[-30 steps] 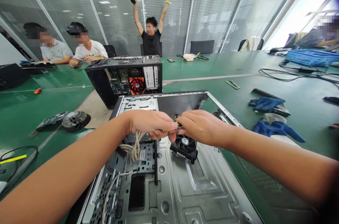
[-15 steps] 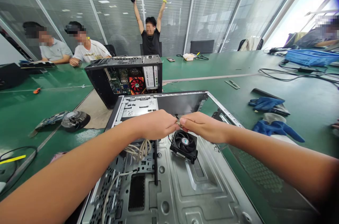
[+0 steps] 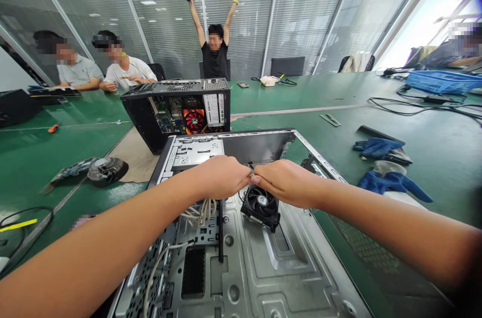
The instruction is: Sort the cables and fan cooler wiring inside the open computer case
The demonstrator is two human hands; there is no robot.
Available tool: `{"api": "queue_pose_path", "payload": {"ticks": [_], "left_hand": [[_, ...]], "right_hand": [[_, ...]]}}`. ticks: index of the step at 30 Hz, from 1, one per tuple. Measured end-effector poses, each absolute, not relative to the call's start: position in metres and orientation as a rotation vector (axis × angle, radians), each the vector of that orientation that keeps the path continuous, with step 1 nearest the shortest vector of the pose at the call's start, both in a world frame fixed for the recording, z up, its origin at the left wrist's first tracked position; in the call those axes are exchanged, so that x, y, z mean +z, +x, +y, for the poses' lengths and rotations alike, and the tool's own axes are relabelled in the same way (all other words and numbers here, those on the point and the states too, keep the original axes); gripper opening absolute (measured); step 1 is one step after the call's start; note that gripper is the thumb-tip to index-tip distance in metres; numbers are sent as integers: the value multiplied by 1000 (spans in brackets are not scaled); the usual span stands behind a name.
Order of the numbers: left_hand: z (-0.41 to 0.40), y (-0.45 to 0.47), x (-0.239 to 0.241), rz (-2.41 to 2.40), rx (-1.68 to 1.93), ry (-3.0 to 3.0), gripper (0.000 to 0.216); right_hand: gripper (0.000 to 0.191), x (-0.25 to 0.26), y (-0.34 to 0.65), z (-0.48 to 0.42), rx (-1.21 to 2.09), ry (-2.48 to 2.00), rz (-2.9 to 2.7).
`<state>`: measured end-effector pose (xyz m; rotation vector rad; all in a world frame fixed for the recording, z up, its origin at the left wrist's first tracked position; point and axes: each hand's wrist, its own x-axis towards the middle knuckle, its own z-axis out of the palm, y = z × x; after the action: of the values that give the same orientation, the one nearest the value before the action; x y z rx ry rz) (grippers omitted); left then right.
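My left hand [image 3: 228, 176] and my right hand [image 3: 280, 181] meet fingertip to fingertip over an open computer case [image 3: 241, 283] lying on its side. Both are closed in a pinch on what looks like a short bit of thin, pale cable, mostly covered by the fingers. Just below my right hand, a black cooling fan [image 3: 260, 206] rests tilted inside the case. A bundle of pale cables [image 3: 201, 212] lies under my left forearm, and one grey cable [image 3: 158, 263] runs down along the perforated side.
Behind stands another computer tower [image 3: 175, 107] with a red fan. Blue gloves [image 3: 391, 180], a memory module [image 3: 330, 120], black cables and a blue basket [image 3: 440, 81] are on the right. A round heatsink [image 3: 107, 171] sits left. Several people sit around the green table; one raises both arms.
My hands stay together, the right one turning slightly so its fingers cover more of the cable. Across the table, one seated person has brought a hand up to the chest.
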<state>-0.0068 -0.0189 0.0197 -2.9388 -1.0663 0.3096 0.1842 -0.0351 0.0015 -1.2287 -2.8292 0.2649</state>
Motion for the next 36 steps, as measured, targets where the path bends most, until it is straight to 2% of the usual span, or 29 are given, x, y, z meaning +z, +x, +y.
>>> {"api": "queue_pose_path", "payload": {"ticks": [2, 9, 14, 17, 19, 23, 25, 31, 33, 36], "left_hand": [[-19, -6, 19, -1085, 283, -2921, 57], [-21, -3, 22, -1124, 259, -2911, 49], [-16, -6, 20, -1123, 227, -2994, 50], [-14, -7, 18, -1116, 190, -3055, 50], [-14, -7, 18, -1108, 188, -3062, 50], [-16, -5, 19, -1009, 188, -3112, 47], [-17, -3, 20, -993, 207, -3133, 46], [-16, -3, 23, -1105, 339, -3203, 50], [-15, -5, 25, -1116, 372, -3257, 47], [-15, -6, 26, -1075, 441, -3281, 40]], "right_hand": [[41, 2, 185, -34, 321, -1223, -2794], [42, 0, 189, -27, 834, -1129, -2540], [29, -2, 187, -26, 613, -1120, -2587], [29, -1, 186, -25, 583, -1096, -2571], [33, 0, 187, -24, 730, -1117, -2520], [42, -1, 191, -22, 1276, -1164, -2348], [43, -2, 191, -21, 1394, -1170, -2335], [28, 2, 186, -29, 678, -1200, -2618], [23, 4, 184, -32, 620, -1219, -2638], [28, 4, 183, -34, 647, -1208, -2695]]}}
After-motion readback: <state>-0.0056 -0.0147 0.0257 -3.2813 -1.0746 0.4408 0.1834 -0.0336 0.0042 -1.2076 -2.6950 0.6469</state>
